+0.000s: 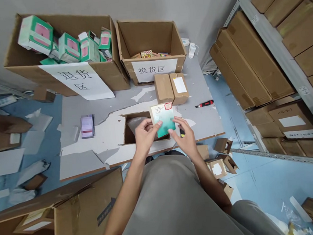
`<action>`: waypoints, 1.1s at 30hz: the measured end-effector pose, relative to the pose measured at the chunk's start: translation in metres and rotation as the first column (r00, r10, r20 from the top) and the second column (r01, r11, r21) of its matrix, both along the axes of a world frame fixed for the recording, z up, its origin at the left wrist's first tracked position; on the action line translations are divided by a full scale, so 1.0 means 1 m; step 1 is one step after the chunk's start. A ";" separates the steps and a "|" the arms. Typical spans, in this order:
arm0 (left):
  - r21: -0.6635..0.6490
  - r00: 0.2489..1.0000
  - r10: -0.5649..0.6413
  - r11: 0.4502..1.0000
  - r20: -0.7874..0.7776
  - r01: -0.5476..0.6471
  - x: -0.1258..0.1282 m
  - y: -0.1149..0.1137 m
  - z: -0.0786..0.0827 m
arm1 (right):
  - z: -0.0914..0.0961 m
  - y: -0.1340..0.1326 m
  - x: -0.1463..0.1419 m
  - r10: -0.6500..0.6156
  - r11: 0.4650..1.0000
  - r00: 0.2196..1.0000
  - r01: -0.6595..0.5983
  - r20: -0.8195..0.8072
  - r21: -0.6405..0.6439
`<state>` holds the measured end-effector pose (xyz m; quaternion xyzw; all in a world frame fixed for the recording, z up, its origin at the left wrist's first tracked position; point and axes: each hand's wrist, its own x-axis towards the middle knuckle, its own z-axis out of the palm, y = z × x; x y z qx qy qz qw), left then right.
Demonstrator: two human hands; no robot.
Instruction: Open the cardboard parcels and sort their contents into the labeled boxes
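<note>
Grey cloth of the shirt [170,201] fills the bottom centre of the frame, with a large cardboard carton [88,212] standing at lower left. Just above the shirt, near the middle of the frame, both hands are raised at a booklet [163,119], pale cream along its top and teal below, with a red mark at its upper right. The left hand [144,135] pinches its left edge, thumb lying on the front. The right hand [185,134] has its fingers parted around the lower right edge; whether they grip it, I cannot tell. Directly beneath the booklet, an open box [128,129] sits on the grey worktop [78,165], partly hidden by the hands. Left of centre lies a pixelated purple object [87,126]; right of centre lies a red-and-black knife [204,104]. Just beyond the booklet stand two small brown boxes [164,88], side by side. Farther back, at top centre, an open carton with a white label [156,70] holds small packets; beside it at upper left, a wider carton [115,68] holds green-and-pink boxes [69,47]. Behind both rises the grey wall [139,1].
</note>
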<state>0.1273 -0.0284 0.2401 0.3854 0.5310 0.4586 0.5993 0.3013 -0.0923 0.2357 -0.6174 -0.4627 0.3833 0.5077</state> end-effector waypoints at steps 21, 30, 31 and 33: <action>0.427 0.854 -0.209 0.794 -0.477 0.433 0.089 -0.060 0.046 | -0.040 0.004 0.044 -0.104 0.980 0.487 -0.097 -0.867 -0.172; 0.345 0.897 -0.136 0.891 -0.421 0.296 0.079 -0.051 0.048 | -0.040 0.010 0.042 -0.067 0.980 0.463 -0.134 -0.884 -0.145; 0.332 0.904 -0.122 0.903 -0.409 0.272 0.076 -0.049 0.047 | -0.037 0.010 0.041 -0.047 0.983 0.492 -0.131 -0.869 -0.127; 0.301 0.923 -0.091 0.929 -0.374 0.214 0.071 -0.045 0.041 | -0.028 0.009 0.038 -0.004 0.989 0.587 -0.119 -0.810 -0.091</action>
